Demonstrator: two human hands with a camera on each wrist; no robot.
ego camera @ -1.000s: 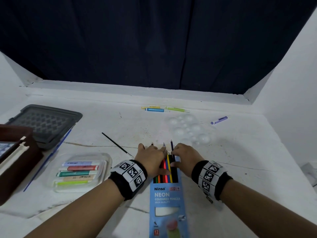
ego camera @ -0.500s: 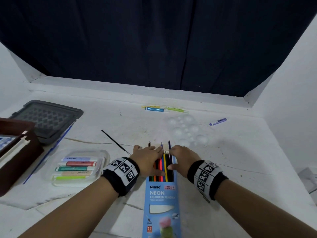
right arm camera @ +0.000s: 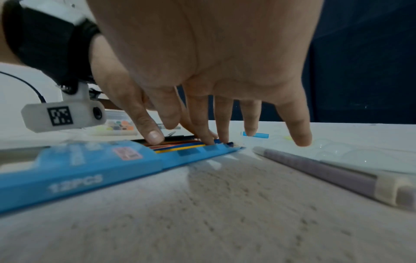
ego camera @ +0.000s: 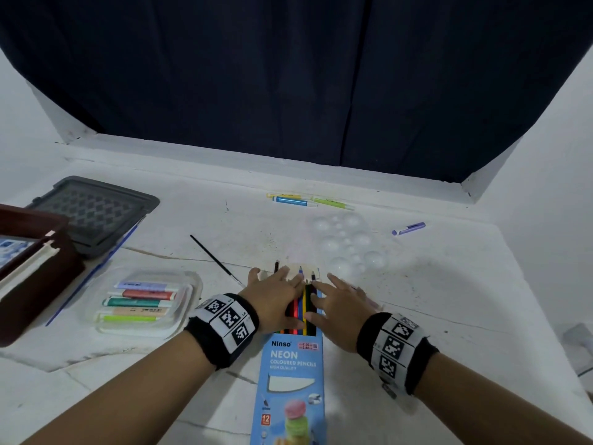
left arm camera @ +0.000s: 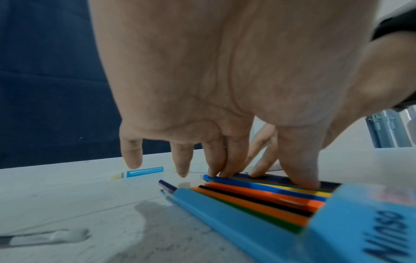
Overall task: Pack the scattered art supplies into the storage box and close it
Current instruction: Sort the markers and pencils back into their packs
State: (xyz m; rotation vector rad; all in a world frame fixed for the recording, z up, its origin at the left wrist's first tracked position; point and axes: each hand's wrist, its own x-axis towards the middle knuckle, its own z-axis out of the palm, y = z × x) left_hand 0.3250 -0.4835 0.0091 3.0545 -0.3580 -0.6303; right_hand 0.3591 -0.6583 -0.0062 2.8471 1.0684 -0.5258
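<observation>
- The white table (ego camera: 449, 300) carries everything: the dark storage box (ego camera: 38, 284) sits at your far left edge with its grey lid (ego camera: 93, 213) lying off behind it, so nothing you pack now is near the box yet.
- The blue Ninso pencil carton (ego camera: 293, 374) lies lengthwise in front of you, its far end open, with the coloured pencils (ego camera: 303, 303) sticking out of it unevenly.
- Your left hand (ego camera: 276, 298) and right hand (ego camera: 340, 311) lie spread and flat on those pencils, fingertips and thumbs pressing down; neither pinches or wraps anything.
- The clear marker tray (ego camera: 141, 303) rests between carton and box; a clear paint palette (ego camera: 349, 245) is just beyond your right hand.
- A purple pen (right arm camera: 326, 172) lies just beside the carton under your right wrist; three pens (ego camera: 305, 200) and a purple highlighter (ego camera: 409, 228) sit well apart at the back, and a thin black brush (ego camera: 215, 260) is near your left hand.
- Risks, as I judge them: push the pencils unevenly and the staggered ones may jam at the carton mouth or fan sideways; press without bracing the carton and it may slide toward you; your right wrist could roll the purple pen away.
</observation>
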